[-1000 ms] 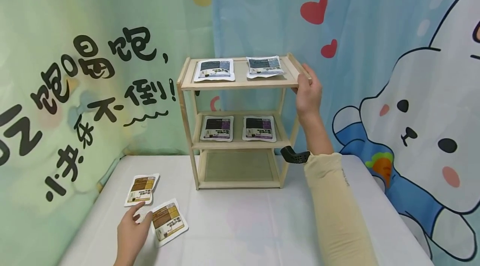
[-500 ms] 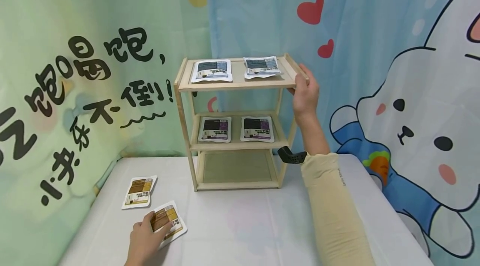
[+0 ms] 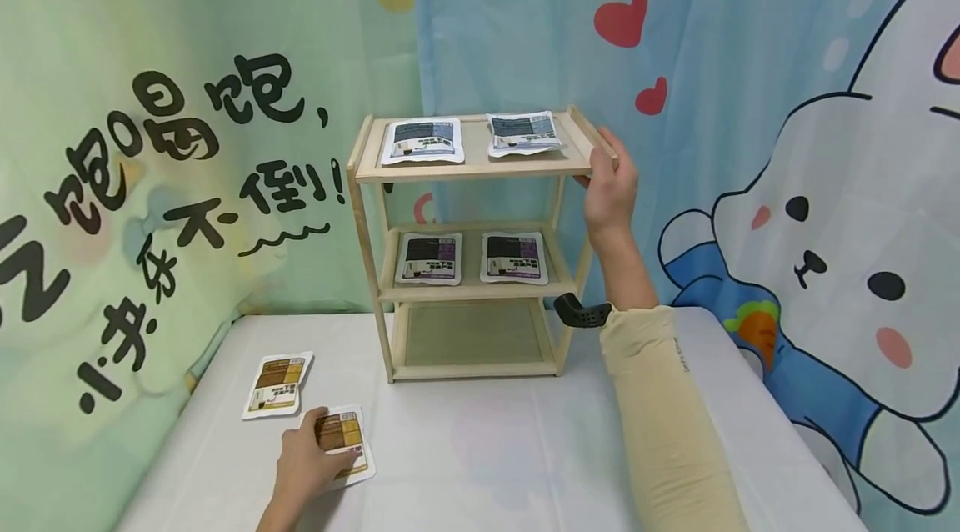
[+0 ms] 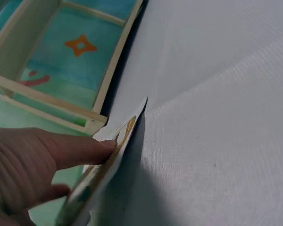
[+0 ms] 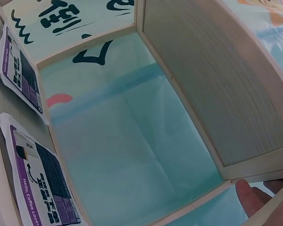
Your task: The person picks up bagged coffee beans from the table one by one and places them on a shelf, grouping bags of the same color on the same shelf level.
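My left hand (image 3: 302, 465) pinches a brown-and-yellow sachet (image 3: 343, 434) on the table's near left. In the left wrist view, the thumb lies on the sachet's face (image 4: 125, 134), which is tilted up from the white cloth. A second brown sachet (image 3: 276, 386) lies flat just behind it. My right hand (image 3: 613, 194) grips the top right edge of a three-tier wooden shelf rack (image 3: 472, 369); in the right wrist view only fingertips (image 5: 247, 195) show at the frame. The rack's bottom tier holds nothing.
Two blue-labelled sachets, left (image 3: 423, 140) and right (image 3: 523, 134), lie on the top tier. Two purple-labelled ones, left (image 3: 430, 258) and right (image 3: 514, 258), lie on the middle tier. A printed curtain (image 3: 487, 32) hangs behind the white-covered table (image 3: 480, 449).
My left hand has moved right from beside the near brown sachet to take hold of it, and the sachet has turned slightly. The right hand keeps its grip on the rack.
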Demonstrator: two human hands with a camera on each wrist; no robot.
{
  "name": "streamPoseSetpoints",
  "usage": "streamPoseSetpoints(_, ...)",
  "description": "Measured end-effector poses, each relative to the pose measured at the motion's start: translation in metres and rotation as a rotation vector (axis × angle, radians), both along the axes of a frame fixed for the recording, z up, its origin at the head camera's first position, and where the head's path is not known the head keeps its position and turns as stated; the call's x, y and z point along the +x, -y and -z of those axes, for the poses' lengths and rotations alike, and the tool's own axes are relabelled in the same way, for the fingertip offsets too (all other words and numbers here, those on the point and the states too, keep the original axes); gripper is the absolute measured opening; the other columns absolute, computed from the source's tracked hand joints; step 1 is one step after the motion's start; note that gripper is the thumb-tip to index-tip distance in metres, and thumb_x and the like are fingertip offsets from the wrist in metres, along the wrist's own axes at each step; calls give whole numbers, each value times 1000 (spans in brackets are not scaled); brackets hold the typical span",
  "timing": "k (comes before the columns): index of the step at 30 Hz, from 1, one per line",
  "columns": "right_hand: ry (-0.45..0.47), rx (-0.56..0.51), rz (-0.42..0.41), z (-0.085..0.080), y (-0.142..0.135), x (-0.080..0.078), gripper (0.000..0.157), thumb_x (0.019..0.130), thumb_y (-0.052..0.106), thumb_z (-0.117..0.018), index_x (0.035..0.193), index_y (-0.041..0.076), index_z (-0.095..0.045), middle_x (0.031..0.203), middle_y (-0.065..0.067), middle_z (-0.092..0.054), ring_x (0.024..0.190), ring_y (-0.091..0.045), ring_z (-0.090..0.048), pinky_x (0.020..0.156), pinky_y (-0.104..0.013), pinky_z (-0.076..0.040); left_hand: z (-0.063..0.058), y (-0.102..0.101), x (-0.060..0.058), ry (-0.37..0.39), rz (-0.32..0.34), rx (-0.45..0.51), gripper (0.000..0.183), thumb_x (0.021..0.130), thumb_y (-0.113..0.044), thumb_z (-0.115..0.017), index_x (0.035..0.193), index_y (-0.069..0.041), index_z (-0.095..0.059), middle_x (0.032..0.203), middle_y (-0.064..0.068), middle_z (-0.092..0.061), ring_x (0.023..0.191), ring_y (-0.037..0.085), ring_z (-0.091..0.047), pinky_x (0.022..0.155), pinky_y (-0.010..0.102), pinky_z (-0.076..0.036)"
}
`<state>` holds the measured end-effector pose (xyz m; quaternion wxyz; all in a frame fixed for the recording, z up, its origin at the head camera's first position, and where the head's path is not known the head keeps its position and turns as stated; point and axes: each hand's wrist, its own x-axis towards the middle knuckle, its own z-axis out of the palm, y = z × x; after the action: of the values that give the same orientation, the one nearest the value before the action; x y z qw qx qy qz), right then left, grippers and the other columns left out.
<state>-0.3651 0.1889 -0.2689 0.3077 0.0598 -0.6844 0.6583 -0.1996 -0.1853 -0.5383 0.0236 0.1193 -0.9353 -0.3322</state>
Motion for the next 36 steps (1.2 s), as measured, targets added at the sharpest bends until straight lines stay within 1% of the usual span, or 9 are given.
streamPoseSetpoints(3,-4,-3,-1,-2,1,-2,52,100,23,-35,148,4,-39,143,-18,-42,120,-23,-50,99,-31,-43,0,0,-6,-40,45,59,73,66,-12,-84,129,7,-53,112,30,-58,103,46,-57,87,58,-44)
streamPoseSetpoints(5,0,3,11,-3,2,-2,52,100,23,-35,148,4,-39,144,-17,-42,122,-22,-49,100,-30,-41,2,-1,-10,-69,58,107,68,64,-7,-82,126,6,-57,113,28,-61,104,43,-58,89,57,-43)
streamPoseSetpoints(8,11,8,26,-2,1,-2,52,100,23,-34,147,4,-40,145,-17,-42,124,-20,-47,102,-28,-39,8,-3,-13,-96,54,171,59,66,-6,-80,121,5,-61,114,25,-62,105,40,-58,91,55,-42)
streamPoseSetpoints(13,7,11,34,-2,-2,-2,52,99,24,-34,147,5,-41,143,-17,-43,122,-20,-48,101,-28,-40,16,-14,-20,-174,31,314,48,74,-7,-78,119,2,-64,120,23,-61,118,39,-53,100,53,-37)
streamPoseSetpoints(14,3,10,32,-3,-2,-2,52,100,24,-34,147,5,-41,143,-17,-43,121,-20,-49,100,-28,-40,17,-16,-22,-193,37,340,47,75,-7,-78,120,2,-64,122,23,-61,121,39,-50,102,53,-35)
streamPoseSetpoints(17,3,12,25,-3,-2,-2,52,100,24,-35,147,5,-40,142,-17,-43,119,-21,-50,99,-29,-42,17,-24,-24,-230,59,400,47,75,-6,-79,119,1,-64,121,21,-61,121,38,-51,103,52,-34)
streamPoseSetpoints(26,28,23,22,-1,-1,1,52,99,25,-34,148,6,-40,142,-16,-43,116,-24,-51,95,-32,-44,9,-46,-25,-286,135,452,45,73,-8,-82,116,-4,-66,119,16,-62,119,35,-52,102,53,-34)
streamPoseSetpoints(32,30,42,23,0,0,0,52,100,27,-34,148,8,-40,142,-15,-43,115,-24,-50,93,-33,-45,5,-63,-36,-292,202,501,39,73,-10,-82,110,-10,-69,114,7,-65,116,30,-53,101,53,-34)
streamPoseSetpoints(36,33,42,31,0,0,-1,51,100,26,-34,148,8,-40,142,-15,-43,114,-24,-51,89,-34,-46,-3,-76,-45,-301,257,526,37,74,-10,-82,108,-11,-70,112,4,-66,111,27,-55,98,50,-37)
